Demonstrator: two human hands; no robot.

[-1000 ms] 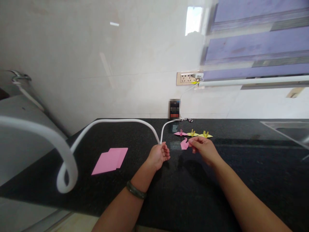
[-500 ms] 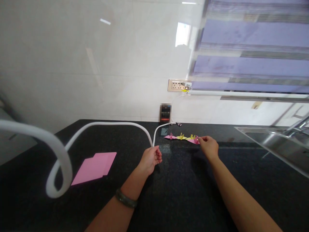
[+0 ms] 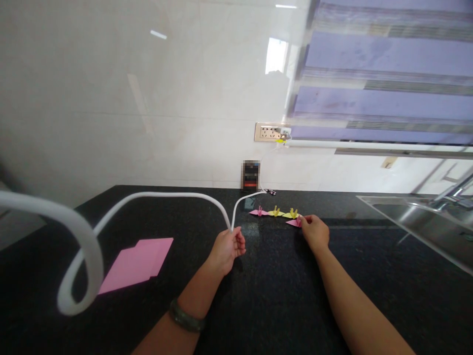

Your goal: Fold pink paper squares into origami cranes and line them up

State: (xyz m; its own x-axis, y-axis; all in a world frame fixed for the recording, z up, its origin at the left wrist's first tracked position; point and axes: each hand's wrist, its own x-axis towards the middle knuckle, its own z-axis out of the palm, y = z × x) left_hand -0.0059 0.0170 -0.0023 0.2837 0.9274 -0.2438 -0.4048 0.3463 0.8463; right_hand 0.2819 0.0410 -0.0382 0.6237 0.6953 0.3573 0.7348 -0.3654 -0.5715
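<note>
My right hand [image 3: 316, 233] is closed, its thumb and fingers pinching a pink paper crane [image 3: 294, 223] by its right side; the fingers hide part of it. Just behind that crane, a row of folded cranes stands on the dark counter [image 3: 273, 286]: a pink crane [image 3: 259, 212] at the left, then a yellow crane [image 3: 276, 212] and another yellow crane [image 3: 293, 214]. My left hand [image 3: 226, 252], with a dark bangle on the wrist, is curled around a white cable [image 3: 177, 195] that rises from it in two strands.
Pink paper sheets [image 3: 136, 264] lie overlapping on the left. Against the wall leans a phone-like device [image 3: 251, 176] with a blurred screen, below a wall socket [image 3: 266, 132]. A metal sink [image 3: 417, 222] is set in at the right. The thick cable loop [image 3: 96, 261] hangs close at left.
My right hand has drawn the pink crane slightly toward me, so it sits more clearly in front of the yellow one. My left hand keeps its hold on the cable. The view has shifted slightly.
</note>
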